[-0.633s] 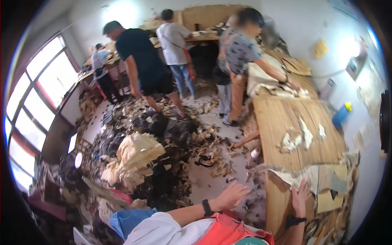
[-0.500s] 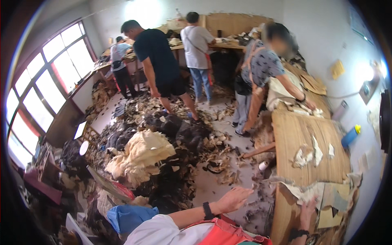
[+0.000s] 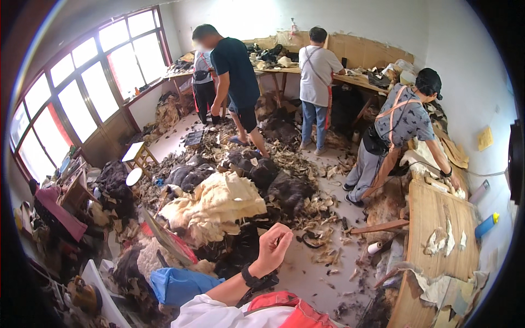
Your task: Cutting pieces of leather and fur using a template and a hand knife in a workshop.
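My left hand [image 3: 270,249] is raised in front of me, a dark band round its wrist. Its fingers are curled in, and I see nothing in them. Just beyond it lies a pale fleecy hide [image 3: 219,205] on a heap of dark fur [image 3: 290,191]. Under my forearm is a blue cloth or bag [image 3: 183,287]. My right hand is out of view. On the wooden bench [image 3: 426,257] to my right lie a ragged pale hide piece [image 3: 435,287] and, next to it, flat tan sheets [image 3: 456,295]. Thin white scraps [image 3: 449,238] lie further along it.
A person in patterned grey [image 3: 404,117] bends over the bench's far end. Another in dark blue [image 3: 235,76] stands amid floor scraps. Two more work at the back table [image 3: 355,81]. A small stool [image 3: 139,156] and a white spool [image 3: 374,247] stand out.
My left hand has risen and moved left, its spread fingers now curled. My right hand has gone from the hide piece and out of view. The whole view has swung left.
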{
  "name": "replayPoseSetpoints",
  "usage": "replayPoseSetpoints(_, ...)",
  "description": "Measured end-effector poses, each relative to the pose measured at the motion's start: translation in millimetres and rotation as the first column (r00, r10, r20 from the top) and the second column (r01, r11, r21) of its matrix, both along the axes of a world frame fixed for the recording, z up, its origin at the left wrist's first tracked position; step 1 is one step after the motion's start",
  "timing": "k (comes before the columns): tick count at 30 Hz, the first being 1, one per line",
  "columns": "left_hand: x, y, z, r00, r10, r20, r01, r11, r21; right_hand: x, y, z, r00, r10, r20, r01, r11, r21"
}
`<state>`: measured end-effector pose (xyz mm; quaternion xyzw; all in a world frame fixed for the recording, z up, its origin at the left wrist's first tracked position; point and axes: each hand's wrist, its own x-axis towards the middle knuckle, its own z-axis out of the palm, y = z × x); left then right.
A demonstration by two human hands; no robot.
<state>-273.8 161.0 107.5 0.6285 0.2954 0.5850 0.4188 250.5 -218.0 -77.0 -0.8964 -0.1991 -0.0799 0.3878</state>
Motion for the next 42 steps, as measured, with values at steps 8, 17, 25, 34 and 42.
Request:
replayPoseSetpoints(8,-10,2,3,0.999,-0.021,-0.046,0.019,0.999,-0.038,-100,-21,62,0.992,-0.123,0.022,0.125,0.976,-0.176)
replayPoseSetpoints(17,-41,1,34,0.948,-0.017,0.317,-0.004,0.998,0.066,-166,-30,84,0.966,-0.233,0.114,0.258,0.91,-0.326)
replayPoseSetpoints(25,-50,-9,29,0.952,-0.092,0.29,0.061,0.992,0.114,-160,-31,74,0.954,-0.208,0.217,0.29,0.828,-0.479)
replayPoseSetpoints(34,-43,-6,21,0.928,-0.098,0.36,0.044,0.987,0.154,-132,-57,40,0.938,-0.173,0.299,0.329,0.711,-0.621)
replayPoseSetpoints(42,-56,9,66,0.972,0.126,0.196,-0.207,0.851,0.482,-135,-57,46,0.954,-0.159,0.256,0.269,0.833,-0.484)
